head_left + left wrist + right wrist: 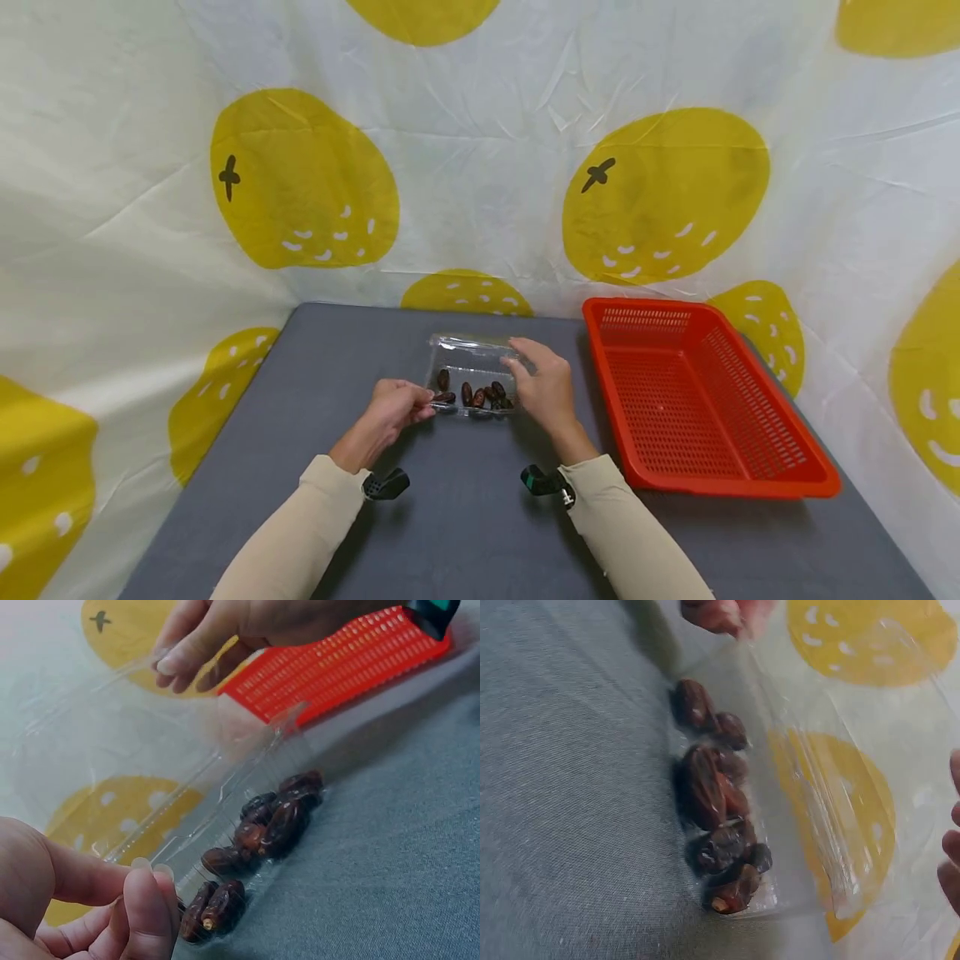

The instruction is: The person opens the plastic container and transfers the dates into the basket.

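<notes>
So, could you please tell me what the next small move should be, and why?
Probably have the right hand ease the lid further back while the left hand steadies the box: the right pinches the raised lid's edge, the left grips the near left corner, and dates lie inside to be reached.

The left arm [292,533] and right arm [637,533] are stretched forward and angled inward, sleeved to about the wrists. The left hand [390,410] is held lower, its thumb pressed towards the fingertips. The right hand [549,387] is held higher, thumb and index finger brought together.
</notes>
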A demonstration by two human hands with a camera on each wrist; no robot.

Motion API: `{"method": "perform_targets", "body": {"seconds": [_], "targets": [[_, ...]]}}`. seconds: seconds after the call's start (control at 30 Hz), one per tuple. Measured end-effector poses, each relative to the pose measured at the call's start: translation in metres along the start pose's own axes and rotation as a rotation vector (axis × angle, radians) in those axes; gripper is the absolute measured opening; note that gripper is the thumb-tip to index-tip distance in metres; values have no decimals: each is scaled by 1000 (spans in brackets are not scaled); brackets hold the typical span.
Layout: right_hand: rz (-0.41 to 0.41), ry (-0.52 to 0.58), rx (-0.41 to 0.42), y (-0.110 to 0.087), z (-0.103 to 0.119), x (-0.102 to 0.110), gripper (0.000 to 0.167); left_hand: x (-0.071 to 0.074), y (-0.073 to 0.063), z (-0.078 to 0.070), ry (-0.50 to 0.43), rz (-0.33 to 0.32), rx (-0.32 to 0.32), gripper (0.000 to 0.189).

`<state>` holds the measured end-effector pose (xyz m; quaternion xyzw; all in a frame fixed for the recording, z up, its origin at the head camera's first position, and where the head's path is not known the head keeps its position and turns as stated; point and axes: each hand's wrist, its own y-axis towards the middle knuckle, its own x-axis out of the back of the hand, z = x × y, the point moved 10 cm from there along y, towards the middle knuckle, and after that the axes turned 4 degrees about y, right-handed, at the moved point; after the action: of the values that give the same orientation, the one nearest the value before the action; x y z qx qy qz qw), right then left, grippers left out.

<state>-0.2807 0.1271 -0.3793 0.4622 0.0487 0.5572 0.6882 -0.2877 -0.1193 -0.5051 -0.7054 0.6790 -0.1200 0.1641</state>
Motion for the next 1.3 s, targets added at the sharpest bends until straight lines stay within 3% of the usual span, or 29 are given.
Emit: {"method": "perform_targets", "body": {"seconds": [0.2,0.37,0.67,0.87,1.03,1.3], "targets": [[-88,270,-304,0,-39,-1,31,4,-4,5,-12,15,18,7],[-114,369,-435,-1,-56,-4,26,5,-4,9,-24,21,27,7],[-73,302,-518,-2,-78,-15,27,9,-7,17,-12,17,51,7],[-104,227,-491,5,-87,-11,25,4,-6,10,-27,49,22,5],[-92,195,-485,11,-93,-14,25,4,-7,15,-13,55,46,8],[-72,140,-507,12,-106,-22,26,3,-7,17,-7,74,34,4]]}}
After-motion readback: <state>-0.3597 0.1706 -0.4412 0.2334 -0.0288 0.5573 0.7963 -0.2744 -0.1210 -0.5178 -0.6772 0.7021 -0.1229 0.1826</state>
